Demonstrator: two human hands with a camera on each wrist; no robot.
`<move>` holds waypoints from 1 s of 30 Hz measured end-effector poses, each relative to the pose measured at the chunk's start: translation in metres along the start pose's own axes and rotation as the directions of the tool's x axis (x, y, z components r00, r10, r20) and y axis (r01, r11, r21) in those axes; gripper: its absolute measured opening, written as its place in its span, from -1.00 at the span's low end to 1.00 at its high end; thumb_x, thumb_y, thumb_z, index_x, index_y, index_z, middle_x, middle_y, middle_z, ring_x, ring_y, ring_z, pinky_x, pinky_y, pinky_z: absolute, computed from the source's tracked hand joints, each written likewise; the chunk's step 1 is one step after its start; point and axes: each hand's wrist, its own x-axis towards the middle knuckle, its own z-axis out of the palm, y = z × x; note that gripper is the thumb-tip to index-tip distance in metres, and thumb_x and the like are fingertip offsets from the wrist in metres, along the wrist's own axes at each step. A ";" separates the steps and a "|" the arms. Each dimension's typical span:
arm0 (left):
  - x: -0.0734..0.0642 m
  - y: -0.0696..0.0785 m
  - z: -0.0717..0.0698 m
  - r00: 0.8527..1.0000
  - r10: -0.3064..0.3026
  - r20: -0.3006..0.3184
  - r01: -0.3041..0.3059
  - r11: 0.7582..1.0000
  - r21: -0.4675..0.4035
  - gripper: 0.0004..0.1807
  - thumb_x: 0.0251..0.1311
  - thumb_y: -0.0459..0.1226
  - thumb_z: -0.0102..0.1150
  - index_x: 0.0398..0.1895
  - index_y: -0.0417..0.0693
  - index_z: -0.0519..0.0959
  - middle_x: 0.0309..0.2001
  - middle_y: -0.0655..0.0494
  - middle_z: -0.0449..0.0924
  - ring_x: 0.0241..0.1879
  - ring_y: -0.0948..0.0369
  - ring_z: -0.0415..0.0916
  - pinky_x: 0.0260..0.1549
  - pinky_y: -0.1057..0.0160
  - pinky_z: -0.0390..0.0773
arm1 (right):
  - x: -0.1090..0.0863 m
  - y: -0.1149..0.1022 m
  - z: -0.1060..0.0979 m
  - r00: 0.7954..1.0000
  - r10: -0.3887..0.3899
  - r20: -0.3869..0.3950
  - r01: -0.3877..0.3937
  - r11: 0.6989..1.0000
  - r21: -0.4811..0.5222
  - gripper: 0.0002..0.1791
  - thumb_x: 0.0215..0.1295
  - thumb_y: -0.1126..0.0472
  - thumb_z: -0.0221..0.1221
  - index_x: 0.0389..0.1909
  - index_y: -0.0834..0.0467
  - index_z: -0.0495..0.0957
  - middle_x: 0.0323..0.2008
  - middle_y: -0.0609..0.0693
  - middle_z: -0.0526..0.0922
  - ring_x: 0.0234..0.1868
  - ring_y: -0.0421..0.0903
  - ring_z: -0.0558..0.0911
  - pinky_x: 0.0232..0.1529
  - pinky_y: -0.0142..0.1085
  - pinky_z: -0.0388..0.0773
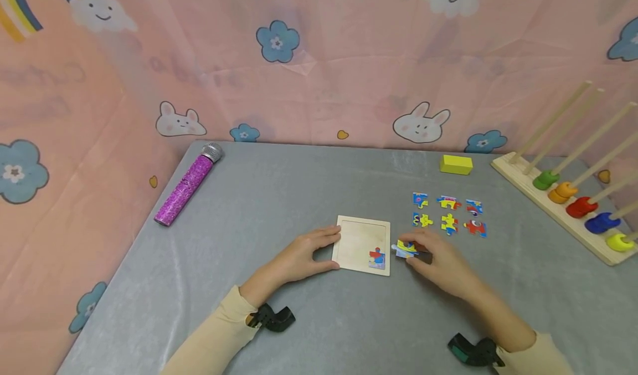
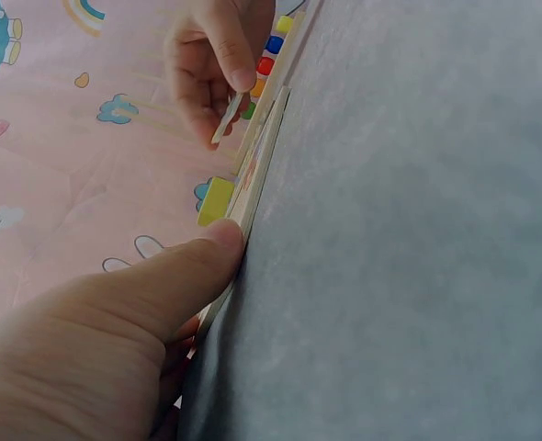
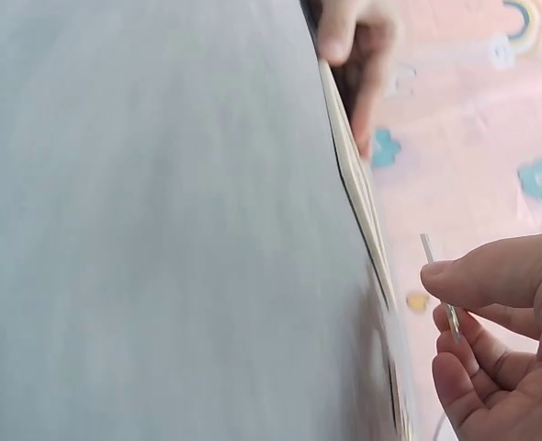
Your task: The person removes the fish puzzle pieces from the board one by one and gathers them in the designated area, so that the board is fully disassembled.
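My left hand (image 1: 304, 256) rests against the left edge of a square wooden puzzle tray (image 1: 354, 247), fingertips near the upper part and thumb at the lower corner. In the left wrist view that thumb (image 2: 175, 276) presses the rim. One red and blue puzzle piece (image 1: 377, 258) lies in the tray's lower right corner. Just right of the tray, my right hand (image 1: 441, 261) pinches a yellow and pale blue puzzle piece (image 1: 405, 248) between thumb and fingers. The right wrist view shows this piece edge-on, raised off the table.
Several loose puzzle pieces (image 1: 449, 224) lie in two rows beyond my right hand. Behind them is a yellow block (image 1: 456, 164). A wooden peg stand (image 1: 553, 203) with coloured rings occupies the right side. A glittery purple microphone (image 1: 186, 186) lies at the far left.
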 end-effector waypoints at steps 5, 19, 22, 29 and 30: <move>0.001 -0.001 0.000 1.000 0.009 0.000 -0.009 1.000 0.007 -0.28 0.11 -0.07 0.32 0.30 -0.20 0.37 0.38 0.06 0.27 0.39 0.14 0.19 0.31 0.14 0.28 | -0.012 0.017 -0.015 0.998 0.034 -0.046 -0.035 0.999 -0.026 -0.57 0.08 0.37 0.31 0.03 0.17 0.55 -0.05 0.05 0.57 -0.10 -0.07 0.52 -0.12 -0.37 0.57; 0.001 0.000 -0.001 1.000 0.006 0.000 -0.006 1.000 -0.001 -0.29 0.09 -0.09 0.34 0.28 -0.21 0.39 0.37 0.04 0.29 0.38 0.13 0.20 0.31 0.14 0.28 | -0.036 0.058 -0.026 0.979 -0.025 -0.203 0.017 0.999 -0.039 -0.55 -0.04 0.46 0.34 -0.04 0.20 0.60 -0.12 0.06 0.58 -0.15 -0.51 0.34 -0.15 -0.72 0.23; 0.001 0.000 -0.002 1.000 0.003 -0.001 -0.003 1.000 -0.006 -0.29 0.09 -0.09 0.34 0.28 -0.21 0.39 0.37 0.04 0.29 0.38 0.13 0.20 0.31 0.14 0.28 | -0.036 0.060 -0.026 0.976 -0.042 -0.215 0.035 0.999 -0.037 -0.55 -0.05 0.48 0.33 -0.05 0.19 0.60 -0.12 0.04 0.57 -0.13 -0.55 0.32 -0.13 -0.72 0.20; 0.001 0.000 -0.001 1.000 0.000 0.004 0.000 1.000 -0.011 -0.28 0.09 -0.09 0.34 0.29 -0.21 0.38 0.37 0.04 0.28 0.39 0.13 0.19 0.31 0.14 0.28 | -0.036 0.063 -0.025 0.978 -0.025 -0.208 0.019 0.999 -0.034 -0.56 -0.01 0.47 0.30 -0.03 0.17 0.59 -0.10 0.03 0.56 -0.09 -0.60 0.29 -0.12 -0.73 0.17; 0.001 0.000 -0.001 1.000 -0.002 0.004 0.002 1.000 -0.012 -0.28 0.09 -0.09 0.34 0.29 -0.21 0.38 0.37 0.04 0.28 0.39 0.13 0.19 0.31 0.14 0.28 | -0.036 0.063 -0.025 0.978 -0.021 -0.207 0.015 0.999 -0.032 -0.56 0.00 0.47 0.30 -0.03 0.17 0.59 -0.10 0.02 0.55 -0.10 -0.59 0.30 -0.12 -0.73 0.17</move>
